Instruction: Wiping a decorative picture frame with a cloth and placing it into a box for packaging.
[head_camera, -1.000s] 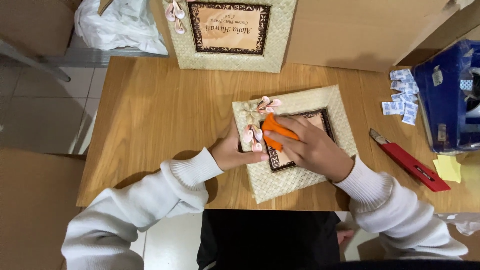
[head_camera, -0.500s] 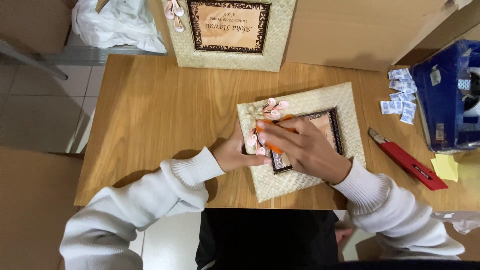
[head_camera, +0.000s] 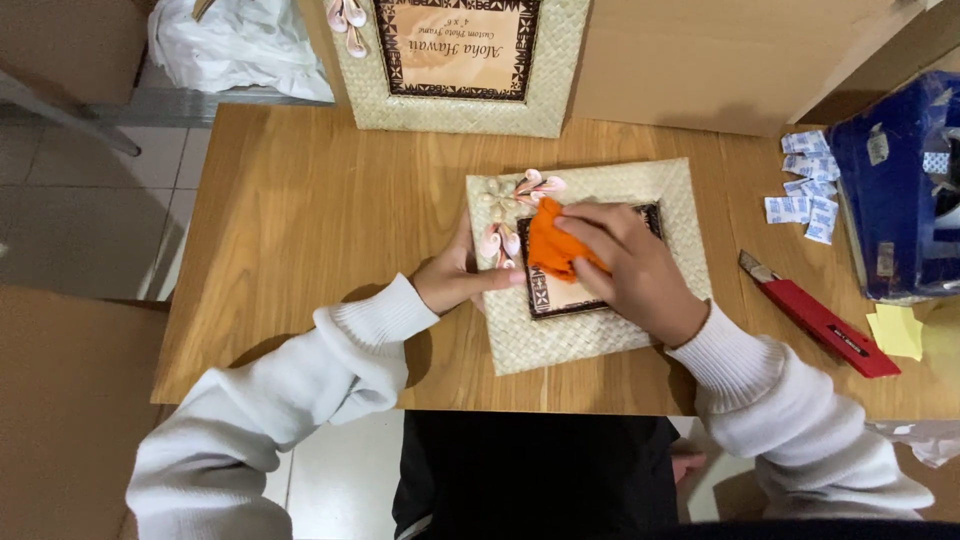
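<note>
Head view, looking down on a wooden surface (head_camera: 300, 230) where you sit with both white-sleeved arms reaching forward. A woven straw picture frame (head_camera: 590, 265) lies flat near the middle of the surface, slightly tilted, with a cluster of pale shell flowers (head_camera: 510, 205) at its far left corner. Your right hand (head_camera: 625, 265) rests on the frame's centre, its fingers (head_camera: 590, 222) curled closed around a bunched orange cloth (head_camera: 553, 245) pressed against the dark inner border. Your left hand (head_camera: 460, 275) steadies the frame's left edge, fingers partly closed against it, the thumb lying on the woven border just below the shells. A second, similar woven frame (head_camera: 460, 60) stands at the far edge, leaning on cardboard. To the right lie a red utility knife (head_camera: 820, 320), small white packets (head_camera: 805, 185), a yellow sticky note (head_camera: 895, 330) and a blue box (head_camera: 895, 190). A crumpled white plastic bag (head_camera: 235, 45) sits far left.
</note>
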